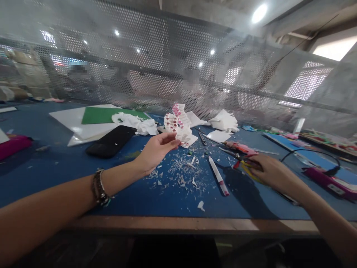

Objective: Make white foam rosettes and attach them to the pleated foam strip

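Note:
My left hand (157, 150) is at the middle of the table, thumb and fingertips pinched together. A small pale pinkish piece shows at the fingertips, too small to name. Just beyond stand crumpled white tissues (182, 131) with rows of small pink and dark red pieces (176, 109) on them. My right hand (269, 169) is closed around the red and yellow handles of scissors (245, 167), whose blades point left. Past the scissors lies a pink glue gun (242, 148). A white marker with a pink end (219, 176) rests between my hands, beside white scraps (185, 173).
A black phone (111, 141), a green sheet (108, 116) and white sheets (64, 115) lie left. Folded white tissues (224, 121) are at the back. A magenta power strip (331, 182) with a black cable (312, 150) sits right. A perforated metal screen (156, 63) stands behind.

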A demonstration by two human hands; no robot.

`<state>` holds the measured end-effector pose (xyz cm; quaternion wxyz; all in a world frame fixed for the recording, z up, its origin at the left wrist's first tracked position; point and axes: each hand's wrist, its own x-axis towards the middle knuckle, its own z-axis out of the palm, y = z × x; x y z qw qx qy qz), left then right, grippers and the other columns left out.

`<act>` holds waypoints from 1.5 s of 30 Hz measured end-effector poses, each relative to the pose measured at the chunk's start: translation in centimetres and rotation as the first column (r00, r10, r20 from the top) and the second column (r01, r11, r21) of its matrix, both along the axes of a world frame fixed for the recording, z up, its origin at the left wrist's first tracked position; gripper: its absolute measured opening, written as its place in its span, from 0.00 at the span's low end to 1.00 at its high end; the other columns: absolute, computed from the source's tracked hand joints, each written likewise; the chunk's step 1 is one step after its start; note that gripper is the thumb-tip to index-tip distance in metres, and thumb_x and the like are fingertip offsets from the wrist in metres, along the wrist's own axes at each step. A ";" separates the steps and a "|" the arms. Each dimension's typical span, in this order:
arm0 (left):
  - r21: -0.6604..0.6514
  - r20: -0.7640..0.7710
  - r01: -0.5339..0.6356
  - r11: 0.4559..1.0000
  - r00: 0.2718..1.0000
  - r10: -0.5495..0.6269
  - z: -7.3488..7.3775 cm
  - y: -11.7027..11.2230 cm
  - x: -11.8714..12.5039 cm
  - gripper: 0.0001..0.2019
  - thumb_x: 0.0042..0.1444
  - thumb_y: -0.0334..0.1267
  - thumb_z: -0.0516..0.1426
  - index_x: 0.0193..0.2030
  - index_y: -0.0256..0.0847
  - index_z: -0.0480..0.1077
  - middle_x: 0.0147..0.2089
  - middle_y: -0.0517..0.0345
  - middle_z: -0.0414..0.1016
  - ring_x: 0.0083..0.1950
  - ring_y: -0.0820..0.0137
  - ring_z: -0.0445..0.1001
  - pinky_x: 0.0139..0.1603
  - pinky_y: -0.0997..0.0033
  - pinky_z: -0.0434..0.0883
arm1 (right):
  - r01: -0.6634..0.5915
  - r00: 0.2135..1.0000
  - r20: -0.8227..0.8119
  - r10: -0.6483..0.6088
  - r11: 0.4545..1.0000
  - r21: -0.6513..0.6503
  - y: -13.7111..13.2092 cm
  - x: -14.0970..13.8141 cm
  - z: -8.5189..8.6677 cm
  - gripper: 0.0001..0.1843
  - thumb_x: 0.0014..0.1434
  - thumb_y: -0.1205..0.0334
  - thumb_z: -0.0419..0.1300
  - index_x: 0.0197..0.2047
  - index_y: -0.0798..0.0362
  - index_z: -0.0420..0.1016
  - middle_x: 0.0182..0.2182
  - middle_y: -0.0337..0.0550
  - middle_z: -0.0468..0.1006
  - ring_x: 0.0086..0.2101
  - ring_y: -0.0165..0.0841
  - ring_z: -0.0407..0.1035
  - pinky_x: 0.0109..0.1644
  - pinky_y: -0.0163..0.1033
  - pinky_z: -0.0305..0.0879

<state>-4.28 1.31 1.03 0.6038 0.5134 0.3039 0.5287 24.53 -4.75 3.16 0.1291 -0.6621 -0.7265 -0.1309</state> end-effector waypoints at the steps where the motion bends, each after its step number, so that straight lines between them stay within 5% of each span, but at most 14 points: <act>1: -0.017 0.021 -0.001 1.000 1.000 0.002 0.0 0.0 0.0 0.06 0.43 0.30 0.58 0.31 0.35 0.69 0.29 0.60 0.71 0.33 0.76 0.68 0.40 0.76 0.65 | 0.025 1.000 0.002 -0.025 1.000 0.009 0.1 -0.1 0.4 0.05 0.43 0.60 0.48 0.21 0.51 0.61 0.22 0.47 0.72 0.24 0.37 0.65 0.27 0.39 0.58; 6: -0.082 0.130 0.022 0.996 0.991 -0.011 0.4 0.1 0.0 0.01 0.48 0.28 0.55 0.29 0.34 0.67 0.27 0.60 0.70 0.28 0.79 0.68 0.35 0.78 0.67 | 0.049 0.998 -0.042 -0.048 0.998 0.041 1.0 -2.1 2.2 0.12 0.51 0.54 0.43 0.22 0.51 0.56 0.19 0.44 0.67 0.20 0.33 0.61 0.24 0.37 0.53; 11: -0.100 0.206 -0.036 0.994 0.977 0.056 1.0 0.6 -0.3 0.01 0.52 0.28 0.52 0.31 0.35 0.64 0.27 0.59 0.71 0.27 0.80 0.69 0.31 0.81 0.68 | -0.146 0.976 -0.164 0.141 0.989 -0.016 2.7 -5.7 2.5 0.16 0.53 0.49 0.41 0.27 0.53 0.59 0.24 0.44 0.68 0.25 0.33 0.63 0.27 0.36 0.56; 16: -0.130 0.326 -0.082 0.988 0.938 0.120 1.3 1.3 -0.4 0.06 0.54 0.27 0.49 0.28 0.36 0.63 0.23 0.61 0.70 0.24 0.81 0.68 0.30 0.82 0.68 | -0.446 0.870 -0.314 0.381 0.879 -0.170 3.6 -9.3 2.8 0.21 0.51 0.43 0.42 0.30 0.54 0.59 0.26 0.43 0.66 0.28 0.33 0.62 0.30 0.38 0.60; 19: -0.136 0.354 -0.102 0.986 0.924 0.144 1.6 1.5 -0.6 0.07 0.54 0.27 0.50 0.26 0.36 0.64 0.23 0.61 0.70 0.23 0.82 0.68 0.29 0.82 0.68 | -0.516 0.840 -0.322 0.437 0.826 -0.226 4.0 -10.7 2.7 0.23 0.48 0.40 0.45 0.31 0.54 0.59 0.26 0.43 0.66 0.28 0.34 0.62 0.30 0.40 0.61; 31: -0.110 0.412 -0.137 0.985 0.895 0.170 2.0 1.6 -0.2 0.07 0.52 0.27 0.50 0.24 0.33 0.64 0.22 0.58 0.70 0.22 0.82 0.68 0.26 0.83 0.68 | -0.516 0.826 -0.399 0.397 0.819 -0.252 4.3 -11.5 -0.1 0.33 0.46 0.40 0.50 0.46 0.58 0.56 0.41 0.53 0.64 0.42 0.42 0.61 0.44 0.48 0.59; 39: -0.047 0.367 -0.138 0.989 0.919 0.146 1.3 1.2 0.4 0.06 0.51 0.28 0.52 0.24 0.34 0.64 0.22 0.61 0.68 0.22 0.82 0.66 0.24 0.84 0.66 | -0.519 0.801 -0.484 0.352 0.812 -0.269 3.7 -12.6 -0.6 0.35 0.44 0.39 0.51 0.47 0.58 0.54 0.43 0.54 0.64 0.42 0.42 0.61 0.44 0.47 0.60; 45: 0.124 0.332 -0.130 0.984 0.940 0.083 1.2 1.0 0.2 0.03 0.48 0.30 0.55 0.26 0.36 0.65 0.24 0.61 0.70 0.26 0.81 0.67 0.27 0.84 0.66 | -0.498 0.806 -0.487 0.338 0.831 -0.248 3.6 -12.8 -0.6 0.34 0.43 0.38 0.53 0.44 0.57 0.56 0.41 0.54 0.65 0.41 0.43 0.61 0.43 0.49 0.60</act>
